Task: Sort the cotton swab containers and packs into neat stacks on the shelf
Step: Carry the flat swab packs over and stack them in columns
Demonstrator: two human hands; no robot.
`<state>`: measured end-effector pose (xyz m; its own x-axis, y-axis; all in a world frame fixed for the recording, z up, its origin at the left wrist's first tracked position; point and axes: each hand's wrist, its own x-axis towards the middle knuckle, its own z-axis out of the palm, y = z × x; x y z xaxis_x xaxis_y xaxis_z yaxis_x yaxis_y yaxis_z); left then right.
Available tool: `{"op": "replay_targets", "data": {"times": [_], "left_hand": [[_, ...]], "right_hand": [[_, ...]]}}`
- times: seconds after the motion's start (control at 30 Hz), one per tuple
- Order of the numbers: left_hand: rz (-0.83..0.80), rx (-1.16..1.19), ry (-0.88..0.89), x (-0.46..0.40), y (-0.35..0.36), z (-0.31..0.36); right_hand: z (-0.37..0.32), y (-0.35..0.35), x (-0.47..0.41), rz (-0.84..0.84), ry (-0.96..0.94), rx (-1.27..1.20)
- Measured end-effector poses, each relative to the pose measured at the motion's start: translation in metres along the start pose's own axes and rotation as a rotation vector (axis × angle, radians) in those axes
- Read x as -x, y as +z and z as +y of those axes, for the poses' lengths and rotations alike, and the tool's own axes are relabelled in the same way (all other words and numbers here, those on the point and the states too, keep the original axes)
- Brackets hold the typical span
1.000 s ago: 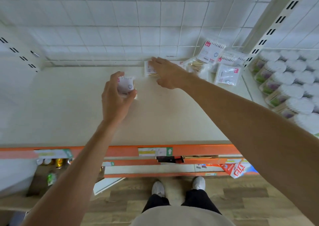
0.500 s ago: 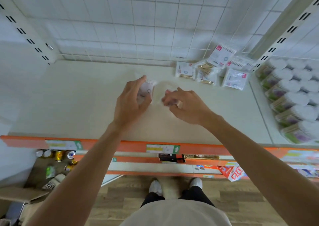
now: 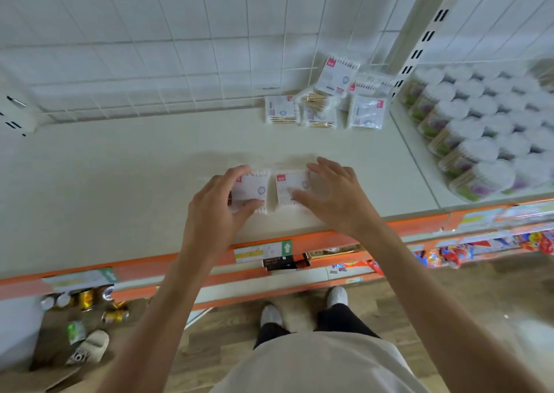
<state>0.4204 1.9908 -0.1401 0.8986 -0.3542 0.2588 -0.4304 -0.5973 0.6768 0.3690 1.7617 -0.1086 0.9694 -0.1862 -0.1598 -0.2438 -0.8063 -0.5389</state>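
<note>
In the head view, two swab packs were seen side by side near the shelf (image 3: pixel 120 182) front edge. The left pack (image 3: pixel 250 190) was gripped by the left hand (image 3: pixel 215 209); the right pack (image 3: pixel 289 190) was touched by the flat, straight-fingered right hand (image 3: pixel 332 194).

— What moved?
— Both hands came back toward the front of the shelf (image 3: pixel 120 182). The right hand (image 3: pixel 332 194) let go of the far pile and now lies on a second pack (image 3: pixel 289 190).
— And the left hand (image 3: pixel 218 203)?
— It set its pack (image 3: pixel 251 190) down, right beside that one.
</note>
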Motion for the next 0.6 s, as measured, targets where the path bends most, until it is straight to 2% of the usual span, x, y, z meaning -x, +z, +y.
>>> {"op": "replay_targets", "data": {"times": [0.23,0.4,0.53,0.6], "left_hand": [[-0.013,0.162,-0.044,0.014,0.003,-0.002],[-0.035,0.212,-0.107,0.018,0.002,0.007],[-0.019,0.24,-0.157,0.018,0.0,0.026],[-0.01,0.25,-0.152,0.02,0.003,0.045]], "right_hand": [[0.004,0.015,-0.002,0.047,-0.027,-0.097],[0.008,0.017,-0.002,0.064,-0.117,-0.326],[0.014,0.012,0.007,0.045,-0.176,-0.374],[0.024,0.0,0.019,0.107,-0.202,-0.4]]}}
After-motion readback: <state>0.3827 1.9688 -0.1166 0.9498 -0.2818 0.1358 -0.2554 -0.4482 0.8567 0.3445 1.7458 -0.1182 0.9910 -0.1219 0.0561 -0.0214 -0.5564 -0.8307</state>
